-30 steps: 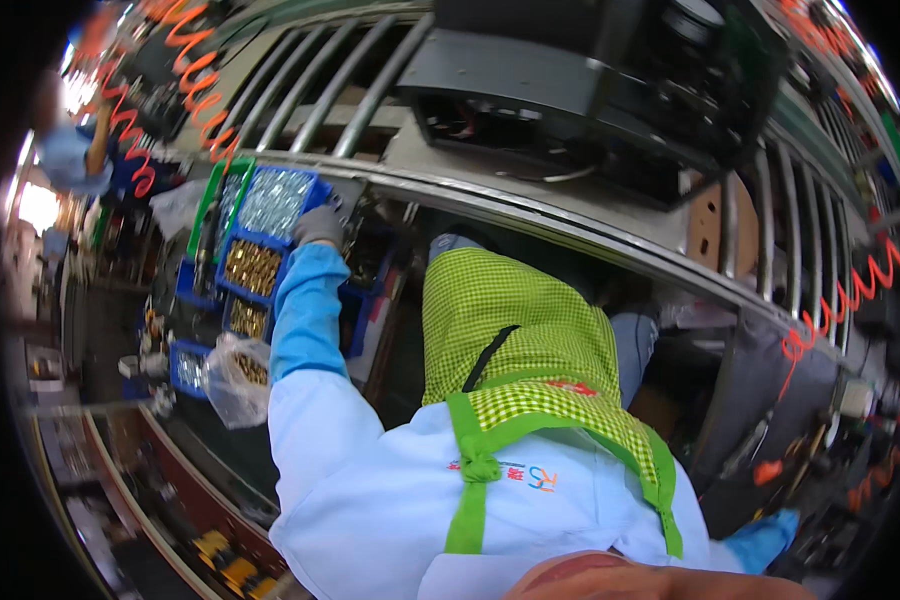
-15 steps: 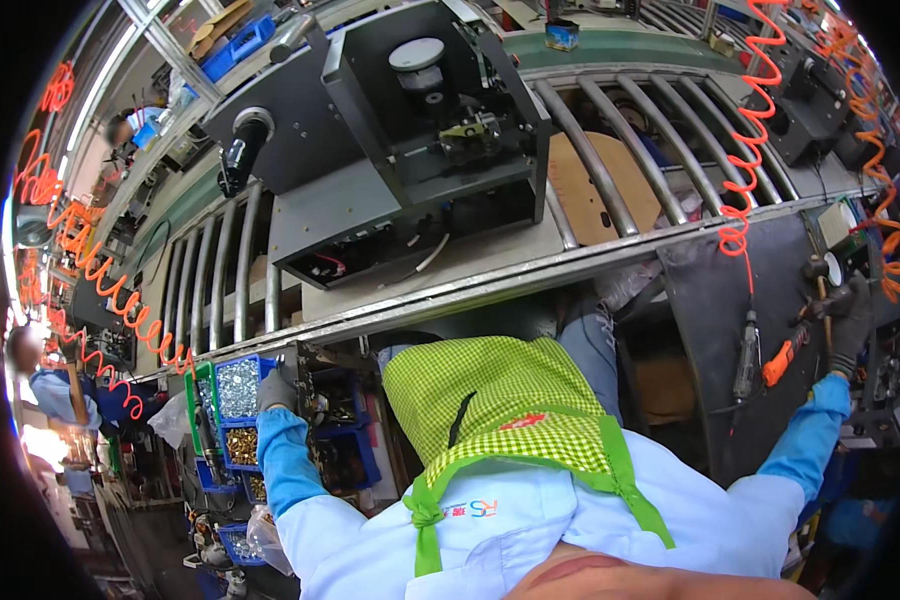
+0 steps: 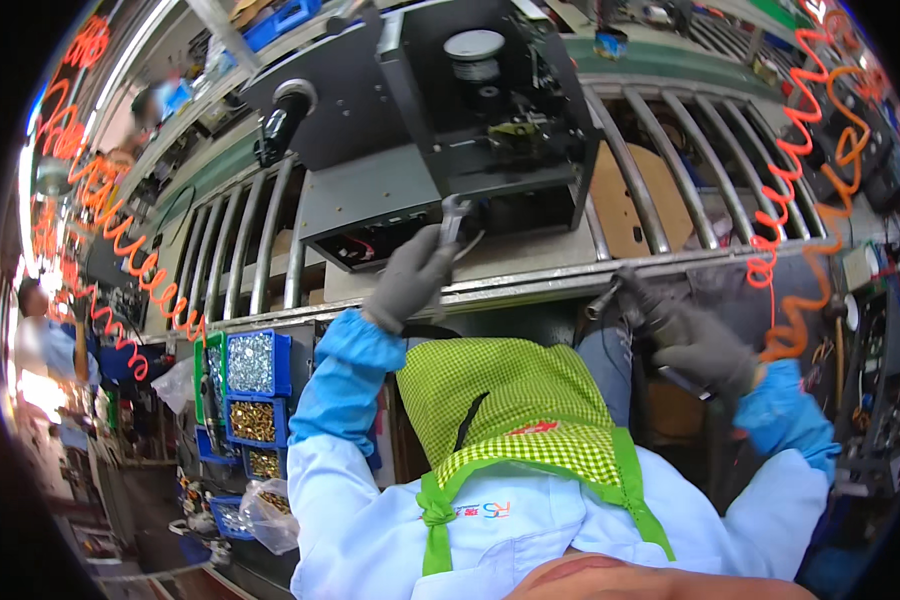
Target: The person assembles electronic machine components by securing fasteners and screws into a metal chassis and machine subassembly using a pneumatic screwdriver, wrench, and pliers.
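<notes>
Forward of the left grip [image 3: 412, 280] juts a wrench [image 3: 451, 228].

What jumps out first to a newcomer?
The dark metal housing, top centre, with conveyor rollers either side; then orange coiled hoses at both edges. Next, a green checked apron at lower centre; the gloved left hand holds a wrench above it, the right hand a dark tool.

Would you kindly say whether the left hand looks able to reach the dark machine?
Probably yes: the left hand, holding a wrench, is near the dark machine, with nothing visible blocking the way.
</notes>
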`<state>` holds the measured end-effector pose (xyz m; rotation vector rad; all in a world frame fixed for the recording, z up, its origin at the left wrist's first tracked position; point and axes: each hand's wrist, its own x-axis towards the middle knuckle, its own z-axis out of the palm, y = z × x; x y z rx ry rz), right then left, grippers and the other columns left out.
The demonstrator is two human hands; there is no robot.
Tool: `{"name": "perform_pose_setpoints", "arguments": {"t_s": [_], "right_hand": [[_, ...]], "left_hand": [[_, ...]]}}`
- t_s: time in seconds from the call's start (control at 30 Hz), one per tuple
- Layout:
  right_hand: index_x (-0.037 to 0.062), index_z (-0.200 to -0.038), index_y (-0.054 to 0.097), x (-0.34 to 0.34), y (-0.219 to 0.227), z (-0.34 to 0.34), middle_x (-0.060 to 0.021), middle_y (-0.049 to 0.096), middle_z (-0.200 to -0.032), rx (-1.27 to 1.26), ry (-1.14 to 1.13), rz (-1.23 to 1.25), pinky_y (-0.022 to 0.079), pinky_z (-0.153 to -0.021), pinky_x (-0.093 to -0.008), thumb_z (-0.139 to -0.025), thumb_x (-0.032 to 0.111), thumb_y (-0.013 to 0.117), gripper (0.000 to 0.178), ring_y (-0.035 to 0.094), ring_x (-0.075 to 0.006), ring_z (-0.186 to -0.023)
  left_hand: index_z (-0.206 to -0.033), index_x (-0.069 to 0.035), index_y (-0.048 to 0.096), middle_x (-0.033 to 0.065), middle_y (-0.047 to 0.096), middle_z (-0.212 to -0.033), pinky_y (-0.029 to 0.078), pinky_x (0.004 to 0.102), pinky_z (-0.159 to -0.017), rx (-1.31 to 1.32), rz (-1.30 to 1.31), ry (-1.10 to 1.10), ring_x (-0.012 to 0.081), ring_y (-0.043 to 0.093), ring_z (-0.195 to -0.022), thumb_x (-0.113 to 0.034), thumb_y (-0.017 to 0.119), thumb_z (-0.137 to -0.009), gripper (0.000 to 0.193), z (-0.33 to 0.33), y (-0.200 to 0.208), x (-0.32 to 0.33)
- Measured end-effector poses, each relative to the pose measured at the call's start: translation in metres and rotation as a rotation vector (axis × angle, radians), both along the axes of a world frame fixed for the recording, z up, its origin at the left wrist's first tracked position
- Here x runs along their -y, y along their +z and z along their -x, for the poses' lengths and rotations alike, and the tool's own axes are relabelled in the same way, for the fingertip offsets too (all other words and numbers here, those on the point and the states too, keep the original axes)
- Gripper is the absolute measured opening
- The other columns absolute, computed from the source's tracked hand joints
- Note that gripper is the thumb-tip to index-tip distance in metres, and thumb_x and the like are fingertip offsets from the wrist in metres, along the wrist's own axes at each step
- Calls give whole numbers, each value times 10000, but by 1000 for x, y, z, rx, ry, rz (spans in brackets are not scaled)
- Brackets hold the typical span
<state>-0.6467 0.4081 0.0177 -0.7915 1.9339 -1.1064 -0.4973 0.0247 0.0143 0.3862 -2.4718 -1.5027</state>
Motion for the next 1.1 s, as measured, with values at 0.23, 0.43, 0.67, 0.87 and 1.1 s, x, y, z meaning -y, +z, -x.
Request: {"name": "perform_pose_setpoints", "arguments": {"t_s": [0.23,0.43,0.67,0.87,1.1], "right_hand": [[94,-967,530,95,-63,-31,-1,574,-761,705,-244,183,451,-512,-241,-861,385,603,317,541,-92,-590],[102,-835,532,172,-104,-17,-17,559,-639,851,-346,252,448,-452,-252,-797,342,701,295,557,-121,-527],[110,-848,539,223,-116,6,-9,543,-634,876,-409,456,451,-477,-263,-808,342,688,278,550,-123,-538],[78,-854,564,241,-122,19,-33,556,-642,941,-344,488,472,-512,-281,-850,320,635,252,570,-152,-559],[75,-862,589,244,-124,24,-41,569,-664,968,-343,525,477,-521,-271,-875,300,596,225,575,-150,-567]], "left_hand": [[-1097,8,547,72,596,-761,445,289,-572,82,-339,5,138,545,-653,-253,481,-932,315,47,-9,4],[-1050,9,565,87,628,-792,444,289,-623,111,-377,-2,152,571,-686,-256,476,-934,302,76,-17,3],[-1011,7,579,76,624,-748,444,266,-563,116,-431,19,135,563,-616,-262,471,-940,298,101,-14,-2],[-936,-19,594,57,604,-722,446,279,-558,21,-606,58,140,557,-600,-261,461,-944,276,126,-27,-4],[-902,-18,591,67,601,-705,438,274,-573,-40,-581,120,150,550,-602,-253,450,-957,279,143,-32,-10]]}}
